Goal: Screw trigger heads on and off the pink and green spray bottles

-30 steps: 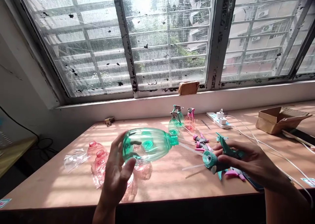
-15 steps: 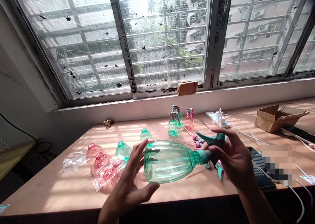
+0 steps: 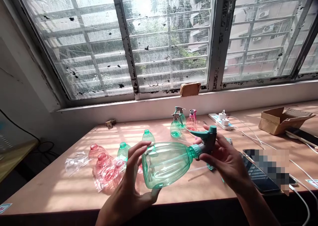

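Note:
I hold a clear green spray bottle (image 3: 165,163) on its side above the wooden table (image 3: 62,189). My left hand (image 3: 131,183) cups the bottle's base, fingers curled round it. My right hand (image 3: 225,159) grips the teal trigger spray head (image 3: 207,137) that sits on the bottle's neck. Behind the left hand lie empty pink bottles (image 3: 103,163) and small green bottles (image 3: 123,150) without heads.
Three finished spray bottles (image 3: 181,120) stand near the window sill. A white power strip (image 3: 221,120) with cables, a cardboard box (image 3: 280,120) and a phone (image 3: 259,174) lie to the right. A crumpled plastic bag (image 3: 74,161) lies at the left.
The spray head, apart from the bottle with its tube showing a second ago, now sits on the neck. The bottle moved right and nearer, and my right hand turned on the head.

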Available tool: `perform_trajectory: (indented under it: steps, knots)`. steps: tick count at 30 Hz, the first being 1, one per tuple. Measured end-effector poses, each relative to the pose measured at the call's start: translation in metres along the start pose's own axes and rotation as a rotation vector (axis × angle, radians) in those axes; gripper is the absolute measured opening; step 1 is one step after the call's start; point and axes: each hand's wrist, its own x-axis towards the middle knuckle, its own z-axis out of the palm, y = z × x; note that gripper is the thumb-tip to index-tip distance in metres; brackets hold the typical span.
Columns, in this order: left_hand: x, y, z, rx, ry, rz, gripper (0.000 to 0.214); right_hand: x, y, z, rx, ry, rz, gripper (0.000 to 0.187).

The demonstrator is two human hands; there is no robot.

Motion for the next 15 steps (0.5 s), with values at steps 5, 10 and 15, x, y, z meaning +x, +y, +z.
perform_trajectory:
  steps: [5, 10, 15]
  knots:
    - [0.003, 0.001, -0.001, 0.090, -0.050, -0.066, 0.093, 0.002, 0.010, 0.000, 0.091, 0.042, -0.019, 0.029]
    - [-0.004, -0.009, -0.005, 0.015, -0.118, -0.196, 0.105, 0.001, -0.001, -0.010, 0.043, -0.035, -0.049, 0.032]
    - [-0.010, -0.015, -0.015, -0.078, -0.140, -0.251, 0.099, -0.001, -0.011, -0.018, -0.179, -0.177, -0.166, 0.024]
